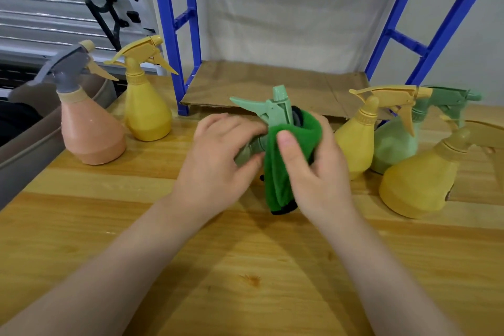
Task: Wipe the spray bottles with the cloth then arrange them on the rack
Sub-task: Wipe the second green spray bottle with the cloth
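Green bottle's body (246,151) behind hands

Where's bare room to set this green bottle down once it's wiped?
The rack shelf, lined with brown paper, is bare. The wooden table near the person is open too. Crowded: three bottles at right, two at left.

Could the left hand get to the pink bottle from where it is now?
Probably yes, once free. The pink bottle stands upright to the left with bare table between, but the left hand is gripping the green bottle that the right hand wipes with the cloth.
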Tool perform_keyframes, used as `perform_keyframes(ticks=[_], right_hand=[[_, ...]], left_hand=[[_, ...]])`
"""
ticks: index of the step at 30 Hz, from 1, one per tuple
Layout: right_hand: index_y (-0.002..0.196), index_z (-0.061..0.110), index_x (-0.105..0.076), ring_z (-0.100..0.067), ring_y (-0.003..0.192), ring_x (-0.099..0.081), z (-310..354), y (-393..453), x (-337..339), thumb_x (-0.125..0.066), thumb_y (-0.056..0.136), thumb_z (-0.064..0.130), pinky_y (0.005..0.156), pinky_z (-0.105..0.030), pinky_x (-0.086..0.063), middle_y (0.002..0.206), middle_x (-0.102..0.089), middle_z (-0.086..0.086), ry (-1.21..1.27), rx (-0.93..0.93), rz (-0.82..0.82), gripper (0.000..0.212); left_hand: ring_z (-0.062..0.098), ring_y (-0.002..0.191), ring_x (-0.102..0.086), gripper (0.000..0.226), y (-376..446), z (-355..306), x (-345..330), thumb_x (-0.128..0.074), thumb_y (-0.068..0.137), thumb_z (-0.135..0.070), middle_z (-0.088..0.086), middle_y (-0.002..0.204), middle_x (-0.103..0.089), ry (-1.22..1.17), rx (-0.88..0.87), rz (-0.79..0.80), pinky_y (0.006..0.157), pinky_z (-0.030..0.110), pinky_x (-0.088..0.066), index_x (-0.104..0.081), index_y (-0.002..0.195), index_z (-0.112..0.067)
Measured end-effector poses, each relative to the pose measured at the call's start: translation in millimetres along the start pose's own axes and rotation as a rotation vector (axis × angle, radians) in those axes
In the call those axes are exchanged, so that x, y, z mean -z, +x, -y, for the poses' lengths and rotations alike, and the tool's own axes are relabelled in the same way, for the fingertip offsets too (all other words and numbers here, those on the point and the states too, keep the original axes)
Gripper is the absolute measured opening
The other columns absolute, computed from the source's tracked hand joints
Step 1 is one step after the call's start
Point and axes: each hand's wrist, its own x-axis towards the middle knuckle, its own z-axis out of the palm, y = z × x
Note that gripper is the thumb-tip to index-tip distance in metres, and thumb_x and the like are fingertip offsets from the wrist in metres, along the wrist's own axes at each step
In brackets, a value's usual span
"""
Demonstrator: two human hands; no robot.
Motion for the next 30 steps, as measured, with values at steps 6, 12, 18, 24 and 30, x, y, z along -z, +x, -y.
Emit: perform_keyframes(ticks=[6, 12, 18, 24, 30], right_hand=[[0.105, 0.027, -0.052, -0.001, 0.087, -0.062, -2, -2, 0, -0.064, 0.087, 0.049, 0.072, -0.018, -0.049, 0.092, -0.064, 0.017, -0.106, 0.060, -0.095, 0.031], [0.081, 0.018, -0.060, -0.011, 0.060, -0.058, 4, -1, 4, -0.049, 0.083, 0.071, 0.053, -0.036, -0.048, 0.065, -0.061, 0.008, -0.385, 0.044, -0.165, 0.054], [0.074, 0.022, -0.065, -0.011, 0.060, -0.059, 8, 2, 10, -0.043, 0.078, 0.078, 0.054, -0.034, -0.049, 0.061, -0.060, 0.009, -0.401, -0.040, -0.092, 0.061], [0.093, 0.022, -0.071, -0.005, 0.073, -0.065, 6, 5, 14, -0.055, 0.074, 0.070, 0.063, -0.035, -0.055, 0.078, -0.070, 0.011, -0.255, -0.114, 0.040, 0.054], [0.102, 0.022, -0.063, -0.006, 0.078, -0.062, 7, 4, 10, -0.063, 0.090, 0.041, 0.069, -0.034, -0.053, 0.084, -0.067, 0.010, -0.182, -0.112, 0.143, 0.022]], left_hand=[[-0.003, 0.097, -0.050, 0.022, -5, -13, -9, -0.064, 0.081, -0.015, -0.019, 0.099, -0.058, -0.114, 0.033, -0.042, 0.098, 0.030, -0.036, -0.067, 0.103, -0.016], [0.001, 0.091, -0.050, 0.017, -6, -15, -11, -0.070, 0.078, -0.012, -0.016, 0.092, -0.058, -0.139, 0.061, -0.027, 0.099, 0.033, -0.038, -0.066, 0.095, -0.012], [0.005, 0.094, -0.055, 0.018, -6, -14, -10, -0.069, 0.081, -0.014, -0.008, 0.095, -0.066, -0.134, 0.063, -0.007, 0.100, 0.029, -0.038, -0.068, 0.099, -0.011], [0.012, 0.102, -0.061, 0.027, -5, -11, -6, -0.067, 0.082, -0.013, -0.005, 0.105, -0.067, -0.233, 0.110, -0.001, 0.087, 0.034, -0.050, -0.068, 0.110, -0.013], [0.005, 0.100, -0.060, 0.027, -2, -5, -3, -0.063, 0.081, -0.021, -0.010, 0.104, -0.066, -0.239, 0.174, -0.037, 0.087, 0.031, -0.051, -0.068, 0.108, -0.016]])
